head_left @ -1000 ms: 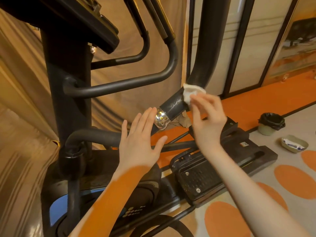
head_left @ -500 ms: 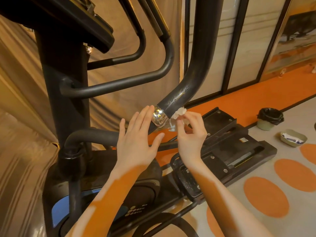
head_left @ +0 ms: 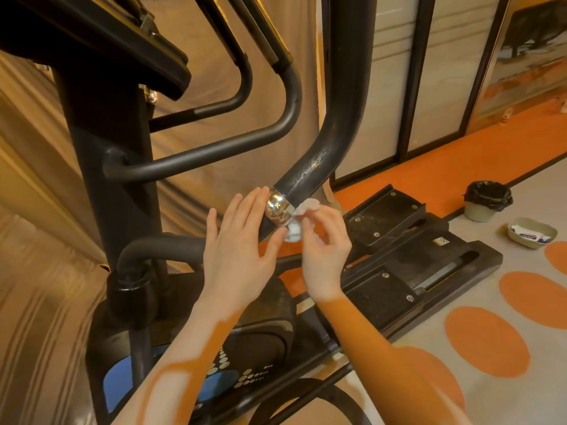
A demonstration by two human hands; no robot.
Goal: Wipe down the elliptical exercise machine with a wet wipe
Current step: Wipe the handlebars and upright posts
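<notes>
My right hand pinches a crumpled white wet wipe and holds it against the shiny silver ring on the black arm bar of the elliptical machine. My left hand is flat, fingers straight, touching the other side of the ring. On the floor, well apart from me, sit a small bin with a black bag and a little dish.

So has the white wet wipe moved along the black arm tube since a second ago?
Yes. The white wet wipe slid down the black arm tube to the chrome collar.
</notes>
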